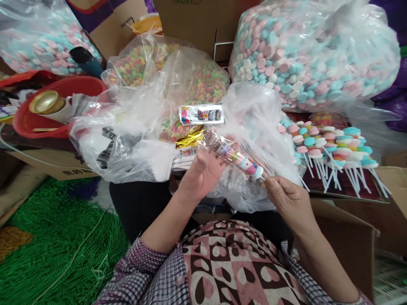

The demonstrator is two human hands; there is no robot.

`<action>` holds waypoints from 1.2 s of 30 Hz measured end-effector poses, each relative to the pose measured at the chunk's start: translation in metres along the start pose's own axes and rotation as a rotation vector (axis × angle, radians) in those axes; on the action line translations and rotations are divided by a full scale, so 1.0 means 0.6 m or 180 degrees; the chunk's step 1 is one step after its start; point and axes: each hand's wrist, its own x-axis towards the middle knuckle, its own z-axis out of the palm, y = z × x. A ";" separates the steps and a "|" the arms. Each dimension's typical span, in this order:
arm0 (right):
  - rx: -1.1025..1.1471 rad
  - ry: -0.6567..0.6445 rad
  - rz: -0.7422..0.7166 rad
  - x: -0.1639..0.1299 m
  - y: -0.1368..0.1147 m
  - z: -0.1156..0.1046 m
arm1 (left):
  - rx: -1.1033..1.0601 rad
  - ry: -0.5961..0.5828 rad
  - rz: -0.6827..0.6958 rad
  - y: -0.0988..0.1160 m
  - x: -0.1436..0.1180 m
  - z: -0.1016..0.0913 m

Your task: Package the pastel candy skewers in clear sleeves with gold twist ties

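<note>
The right hand [286, 197] pinches the lower end of a wrapped marshmallow skewer [249, 165], whose upper part slants across to the left hand [202, 174], loosely spread, palm up, its fingers partly hidden behind the wrapping. Just beyond the left hand lie gold twist ties [192, 139] and a printed wrapper [202, 114], while unwrapped skewers [337, 144] are piled to the right of the right hand. Farther past the left hand sits a bag of ring candies [206, 82], and beyond the right, a large clear bag of marshmallows [286, 63].
</note>
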 end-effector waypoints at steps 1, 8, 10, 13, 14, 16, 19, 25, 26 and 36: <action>0.0038 -0.0015 0.0005 -0.001 -0.004 0.008 | -0.0050 0.0025 0.0011 -0.007 -0.001 0.003; 0.0247 -0.0454 -0.0339 -0.007 -0.026 0.046 | -0.0304 0.0412 -0.0076 -0.018 0.006 0.004; 0.0357 -0.0541 -0.0294 -0.011 -0.028 0.051 | -0.0326 0.0406 0.0000 -0.015 0.007 0.002; 0.0589 -0.0426 -0.0077 -0.017 -0.033 0.064 | -0.0188 0.0237 -0.0113 -0.019 0.003 0.008; 0.0663 -0.0384 -0.0019 -0.019 -0.036 0.071 | -0.0120 0.0182 -0.0164 -0.024 0.000 0.011; 0.0817 -0.0394 0.0086 -0.019 -0.044 0.085 | -0.0012 0.0102 -0.0282 -0.034 -0.006 0.017; 0.1074 -0.0523 0.0225 -0.015 -0.053 0.098 | 0.0084 0.0028 -0.0507 -0.048 -0.011 0.018; 0.1201 -0.0778 0.0261 -0.008 -0.050 0.087 | 0.0572 -0.0021 -0.0462 -0.050 -0.011 0.003; 0.1216 -0.0730 0.0241 -0.009 -0.050 0.086 | 0.0834 -0.0039 -0.0473 -0.049 -0.012 0.001; -0.0161 -0.0177 -0.0497 -0.006 -0.040 0.078 | 0.2546 -0.0007 0.0227 -0.033 -0.013 -0.011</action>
